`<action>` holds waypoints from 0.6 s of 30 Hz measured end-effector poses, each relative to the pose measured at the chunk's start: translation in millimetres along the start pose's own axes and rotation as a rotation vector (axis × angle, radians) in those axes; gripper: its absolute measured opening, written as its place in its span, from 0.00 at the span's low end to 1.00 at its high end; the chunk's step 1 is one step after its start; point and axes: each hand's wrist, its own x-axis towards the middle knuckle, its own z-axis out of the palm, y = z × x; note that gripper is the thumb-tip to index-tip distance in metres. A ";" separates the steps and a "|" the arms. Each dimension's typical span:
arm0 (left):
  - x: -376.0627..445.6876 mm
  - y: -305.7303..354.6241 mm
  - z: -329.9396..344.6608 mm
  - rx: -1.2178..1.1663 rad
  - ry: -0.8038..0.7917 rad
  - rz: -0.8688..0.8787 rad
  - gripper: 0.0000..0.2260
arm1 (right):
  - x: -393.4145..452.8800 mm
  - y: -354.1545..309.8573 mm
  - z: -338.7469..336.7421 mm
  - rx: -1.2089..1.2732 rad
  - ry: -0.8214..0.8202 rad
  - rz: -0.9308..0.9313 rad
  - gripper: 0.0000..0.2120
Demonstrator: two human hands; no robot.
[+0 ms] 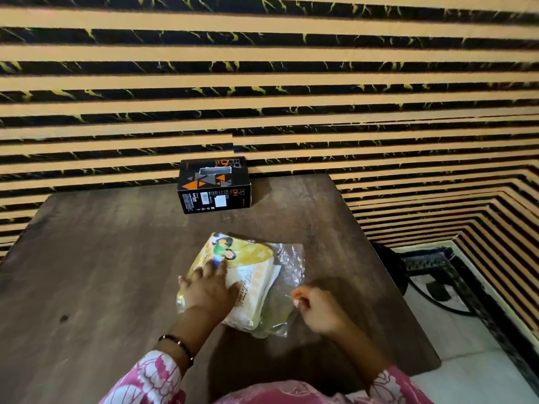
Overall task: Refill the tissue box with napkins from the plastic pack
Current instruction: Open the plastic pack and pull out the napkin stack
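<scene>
- Striped black-and-tan wall panels (262,83) back a dark wooden desk (102,258) that carries both task items.
- Plastic pack (250,275): lies flat on the near centre of the desk, printed yellow at its far-left end, with clear film loose and crumpled along its right side; a stack of white napkins (253,293) shows through and appears to be partly out at the open side.
- Left hand (208,287): fingers spread, palm pressed flat on top of the pack, pinning it to the desk rather than gripping it.
- Right hand (318,307): fingers drawn together in a pinch at the loose film edge on the pack's right side; whether film is actually caught between the fingertips cannot be told.
- Tissue box (214,185): black with orange triangles, stands well apart from the pack at the far edge of the desk, against the wall, slot facing up.
- Step in hand, as judged: opening the pack to free the napkins; nothing has reached the box yet.
- Next move calls for: holding the pack down while drawing the film back, then lifting the stack out whole and carrying it to the box.
</scene>
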 end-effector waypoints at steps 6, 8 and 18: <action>-10.3 3.8 -16.1 0.158 0.044 0.039 0.37 | 12.5 14.0 6.3 0.297 0.101 0.134 0.09; -4.5 1.1 -7.0 0.143 0.053 0.205 0.41 | 15.4 9.5 2.7 0.379 0.118 0.159 0.08; -6.8 -14.6 43.5 -0.128 0.099 0.341 0.48 | 15.8 -11.4 -8.8 0.748 -0.007 0.118 0.11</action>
